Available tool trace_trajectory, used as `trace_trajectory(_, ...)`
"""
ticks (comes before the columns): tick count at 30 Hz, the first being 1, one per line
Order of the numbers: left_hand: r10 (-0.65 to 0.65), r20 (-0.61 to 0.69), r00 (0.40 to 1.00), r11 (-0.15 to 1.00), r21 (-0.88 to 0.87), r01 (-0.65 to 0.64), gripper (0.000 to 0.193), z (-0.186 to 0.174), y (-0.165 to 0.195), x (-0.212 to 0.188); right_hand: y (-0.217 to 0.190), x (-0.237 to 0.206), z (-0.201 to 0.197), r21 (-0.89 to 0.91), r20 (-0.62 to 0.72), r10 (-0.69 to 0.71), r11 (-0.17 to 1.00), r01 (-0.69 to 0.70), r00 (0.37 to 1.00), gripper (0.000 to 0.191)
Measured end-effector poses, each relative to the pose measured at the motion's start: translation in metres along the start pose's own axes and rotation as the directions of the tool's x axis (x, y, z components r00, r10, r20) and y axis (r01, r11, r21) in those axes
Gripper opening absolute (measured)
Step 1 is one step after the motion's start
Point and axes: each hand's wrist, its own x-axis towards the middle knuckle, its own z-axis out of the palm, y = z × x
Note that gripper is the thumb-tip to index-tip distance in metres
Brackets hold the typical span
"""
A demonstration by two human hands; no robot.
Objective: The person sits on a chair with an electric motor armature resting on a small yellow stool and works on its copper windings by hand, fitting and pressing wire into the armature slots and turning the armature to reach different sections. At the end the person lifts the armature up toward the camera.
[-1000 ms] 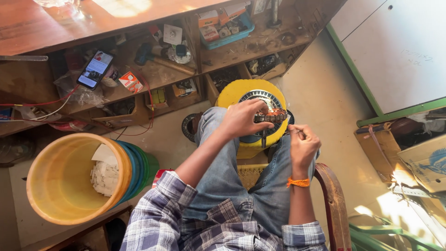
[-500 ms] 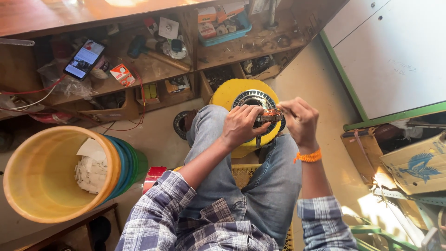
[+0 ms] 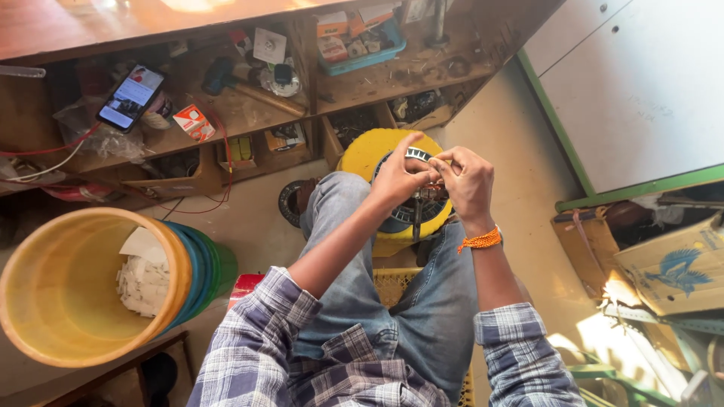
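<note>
I sit with a round metal motor stator (image 3: pixel 419 202) on my knees, resting on a yellow ring-shaped holder (image 3: pixel 367 154). My left hand (image 3: pixel 398 178) and my right hand (image 3: pixel 465 181) meet just above the stator's upper rim, fingertips pinched together on a small bundle of copper wire (image 3: pixel 434 181). An orange thread band (image 3: pixel 480 241) circles my right wrist. My jeans-clad legs lie beneath the stator; my hands hide part of its winding.
A yellow bucket (image 3: pixel 45 301) holding white paper scraps stands at the left. Wooden shelves (image 3: pixel 249 113) ahead carry a phone (image 3: pixel 130 97), small boxes and tools. A cardboard box (image 3: pixel 671 260) sits at the right below a white and green panel (image 3: pixel 641 98).
My right hand has risen from beside my knee to meet my left hand at the stator's rim. The view has shifted, sliding the bucket left.
</note>
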Motion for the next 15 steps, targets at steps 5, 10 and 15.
trace_trajectory(5,0.182,0.196,0.964,0.977,0.072,-0.199,0.081,-0.038,0.008,-0.012,-0.02,-0.03,-0.004,-0.03,-0.06,0.083,0.996,-0.084,0.995,0.005)
trace_trajectory(10,0.385,0.374,0.844,0.82,0.282,-0.499,0.08,-0.059,0.023,-0.018,-0.032,-0.08,0.016,0.052,-0.081,0.252,0.967,-0.248,0.964,0.01)
trace_trajectory(15,0.353,0.389,0.851,0.74,0.44,-0.508,0.077,-0.057,0.031,-0.019,-0.006,-0.104,0.038,0.439,-0.071,0.425,0.826,-0.354,0.903,0.013)
